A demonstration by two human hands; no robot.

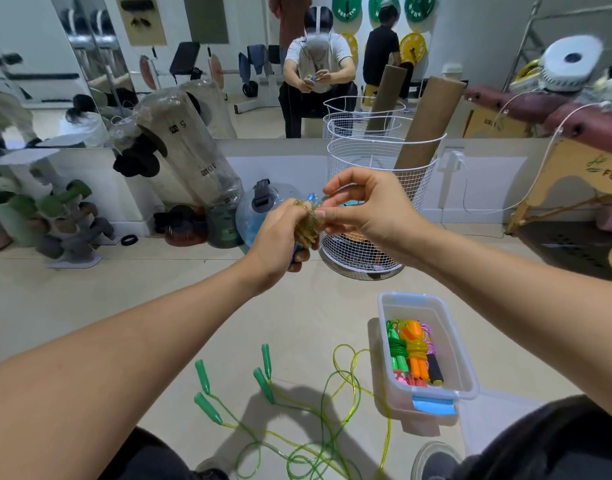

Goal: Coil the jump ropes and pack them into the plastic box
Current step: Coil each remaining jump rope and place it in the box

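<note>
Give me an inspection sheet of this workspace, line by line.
Surface: pale tiled floor; no table in use.
Job's things: plastic box open on the floor, coiled ropes inside; a wound rope bundle held up in both hands; loose green-handled ropes uncoiled on the floor.
Clutter: dumbbell rack, wire basket holding cardboard tubes.
Grippers: left hand grips the bundle; right hand fingers pinch its rope end.
Cables: white cord running from a wall plug.
Surroundings: mirror wall, reflecting the seated person and another person behind.
</note>
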